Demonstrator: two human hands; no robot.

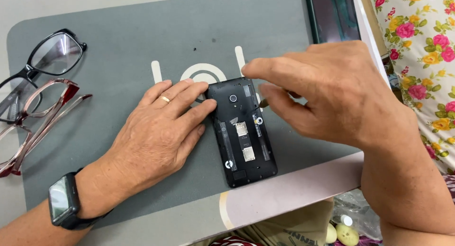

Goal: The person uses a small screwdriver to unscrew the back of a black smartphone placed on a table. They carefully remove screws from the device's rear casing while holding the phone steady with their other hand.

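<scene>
A black phone [244, 132] lies face down on a grey work mat [118, 46], its back cover off, with the camera lens and card slots showing. My left hand [159, 134], with a ring and a black wrist watch, rests flat on the mat and presses its fingertips against the phone's upper left edge. My right hand [327, 92] hovers over the phone's top right corner, fingers pinched around a small thin tool whose tip [263, 103] pokes out by the phone's right edge.
Two pairs of glasses lie at the left: black-framed ones [42, 65] and red-framed ones [38, 118]. A dark flat device [332, 13] sits at the mat's far right corner. Floral fabric [422, 51] hangs at the right. The table's front edge [294, 194] runs close below the phone.
</scene>
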